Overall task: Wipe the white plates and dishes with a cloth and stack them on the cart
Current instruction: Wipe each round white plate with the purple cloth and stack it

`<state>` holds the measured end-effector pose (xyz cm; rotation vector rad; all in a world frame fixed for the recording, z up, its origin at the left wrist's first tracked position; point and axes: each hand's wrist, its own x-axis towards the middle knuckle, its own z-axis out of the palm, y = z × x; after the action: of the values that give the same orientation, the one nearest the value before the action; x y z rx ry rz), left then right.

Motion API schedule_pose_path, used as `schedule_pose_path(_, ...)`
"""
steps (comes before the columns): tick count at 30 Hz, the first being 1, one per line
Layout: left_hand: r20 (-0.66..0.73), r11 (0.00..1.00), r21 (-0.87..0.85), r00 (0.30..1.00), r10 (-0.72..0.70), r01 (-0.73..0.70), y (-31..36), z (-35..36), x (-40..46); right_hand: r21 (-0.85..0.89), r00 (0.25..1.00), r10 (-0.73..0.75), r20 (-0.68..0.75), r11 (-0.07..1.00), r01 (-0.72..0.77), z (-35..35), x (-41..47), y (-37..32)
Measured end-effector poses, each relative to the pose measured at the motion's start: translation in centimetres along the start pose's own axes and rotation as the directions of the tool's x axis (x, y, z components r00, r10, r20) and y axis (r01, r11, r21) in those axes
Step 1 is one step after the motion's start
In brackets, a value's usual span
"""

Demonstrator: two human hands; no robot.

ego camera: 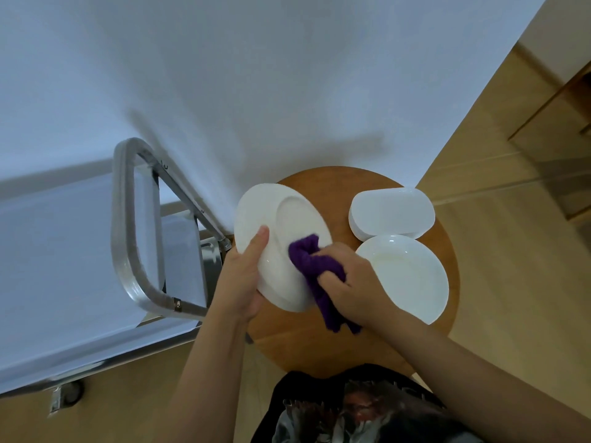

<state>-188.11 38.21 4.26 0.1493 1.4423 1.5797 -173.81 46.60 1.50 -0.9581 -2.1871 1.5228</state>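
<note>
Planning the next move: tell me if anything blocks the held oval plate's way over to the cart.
Nothing visible lies between them. The oval plate, held in the left hand, is right beside the cart; only the cart's raised metal handle stands on that side, so the plate must pass over it.

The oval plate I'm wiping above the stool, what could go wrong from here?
1. The left hand alone grips the oval plate by one edge, tilted in the air; pressure from the purple cloth in the right hand might twist it loose.
2. The round plate overhangs the wooden stool rim beside the right forearm; a nudge could tip it off.
</note>
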Motion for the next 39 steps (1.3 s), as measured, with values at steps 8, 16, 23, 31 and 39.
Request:
schedule_pose_path(8, 0.058, 0.362, 0.925, 0.984, 0.168, -0.116, -4.8, -1.6, 5.5, 0.457, 0.770, 0.593, -0.234, 0.767, -0.451, -0.7, -0.9, 4.1)
schedule_pose_path(16, 0.386, -0.415, 0.829, 0.921, -0.061, -0.375, -12.0, -2.7, 12.0, 0.593, 0.630, 0.727, -0.273, 0.643, -0.484, -0.2, 0.6, 6.1)
schedule_pose_path(23, 0.429, -0.513, 0.732, 0.888, -0.164, -0.448, -15.4, -4.0, 14.6, 0.485, 0.648, 0.680, -0.344, 0.719, -0.497, 0.6, 2.0, 7.9)
schedule_pose_path(31, 0.363, -0.514, 0.760, 0.916, -0.174, -0.399, -17.6, -4.2, 15.2, 0.435, 0.662, 0.649, -0.375, 0.754, -0.493, 1.1, 3.3, 9.2)
schedule_pose_path(39, 0.220, -0.477, 0.829, 0.954, -0.205, -0.294, -17.4, -4.9, 16.3, 0.311, 0.733, 0.587, -0.345, 0.808, -0.501, 2.1, 4.8, 9.9)
